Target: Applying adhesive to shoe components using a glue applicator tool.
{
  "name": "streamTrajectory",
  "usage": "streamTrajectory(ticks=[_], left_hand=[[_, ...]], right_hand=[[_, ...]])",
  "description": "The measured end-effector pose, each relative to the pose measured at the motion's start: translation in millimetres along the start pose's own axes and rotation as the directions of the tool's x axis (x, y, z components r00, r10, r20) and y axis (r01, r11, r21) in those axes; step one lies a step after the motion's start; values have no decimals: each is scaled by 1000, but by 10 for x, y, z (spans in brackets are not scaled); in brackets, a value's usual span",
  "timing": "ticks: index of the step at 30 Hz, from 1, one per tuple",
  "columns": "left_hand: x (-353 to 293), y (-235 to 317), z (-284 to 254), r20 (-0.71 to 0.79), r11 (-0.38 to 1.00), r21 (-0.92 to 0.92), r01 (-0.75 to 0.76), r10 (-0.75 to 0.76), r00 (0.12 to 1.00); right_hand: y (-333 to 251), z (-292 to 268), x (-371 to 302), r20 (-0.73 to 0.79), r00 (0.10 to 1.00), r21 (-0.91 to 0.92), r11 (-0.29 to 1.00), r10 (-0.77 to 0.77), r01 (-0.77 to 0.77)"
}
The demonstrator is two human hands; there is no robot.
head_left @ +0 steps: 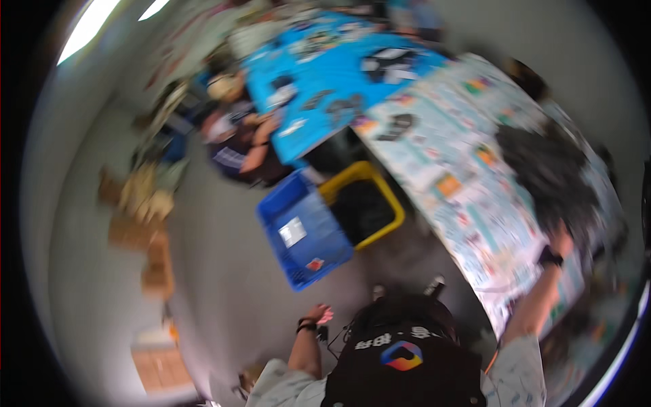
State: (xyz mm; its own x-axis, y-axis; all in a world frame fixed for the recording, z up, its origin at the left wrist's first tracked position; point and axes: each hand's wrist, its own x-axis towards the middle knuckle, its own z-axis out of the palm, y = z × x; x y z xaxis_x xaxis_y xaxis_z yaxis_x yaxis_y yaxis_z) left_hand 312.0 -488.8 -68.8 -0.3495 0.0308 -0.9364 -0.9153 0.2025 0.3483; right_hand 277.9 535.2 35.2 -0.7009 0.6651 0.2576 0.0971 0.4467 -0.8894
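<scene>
My right hand (561, 241) reaches over the table on the right. It meets the near edge of a large, dark grey heap (549, 169) that looks soft and is smeared by motion. Its fingers blend into the heap, so their grip is hidden. A black band circles that wrist. Low over the floor hangs my left hand (320, 313), with a dark band at the wrist. Its fingers look loosely apart and nothing shows in them. Beneath the heap, the table (441, 156) has a white cover printed with colourful patches.
A blue crate (278, 234) and a yellow crate (393, 197) with dark contents stand beside the table. Beyond, a blue-covered table (305, 81) carries dark pieces. A person (237, 142) sits at its left side. Cardboard boxes (139, 234) line the left wall.
</scene>
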Motion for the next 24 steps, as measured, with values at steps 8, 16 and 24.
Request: streamTrajectory(ticks=[8,16,24], left_hand=[[-379,650,265,-135,899,409,-155,227,965],[-780,2647,1331,232,396,704,-589,656,718],[-2181,3674,2713,674,637,-162,-753,629,387]], right_hand=[[-1704,319,-551,-716,693,-503,629,80,-592],[-3061,1188,-1734,-143,924,360,889,353,-284],[-4406,2722,-2588,676,736,422,803,31,-421]])
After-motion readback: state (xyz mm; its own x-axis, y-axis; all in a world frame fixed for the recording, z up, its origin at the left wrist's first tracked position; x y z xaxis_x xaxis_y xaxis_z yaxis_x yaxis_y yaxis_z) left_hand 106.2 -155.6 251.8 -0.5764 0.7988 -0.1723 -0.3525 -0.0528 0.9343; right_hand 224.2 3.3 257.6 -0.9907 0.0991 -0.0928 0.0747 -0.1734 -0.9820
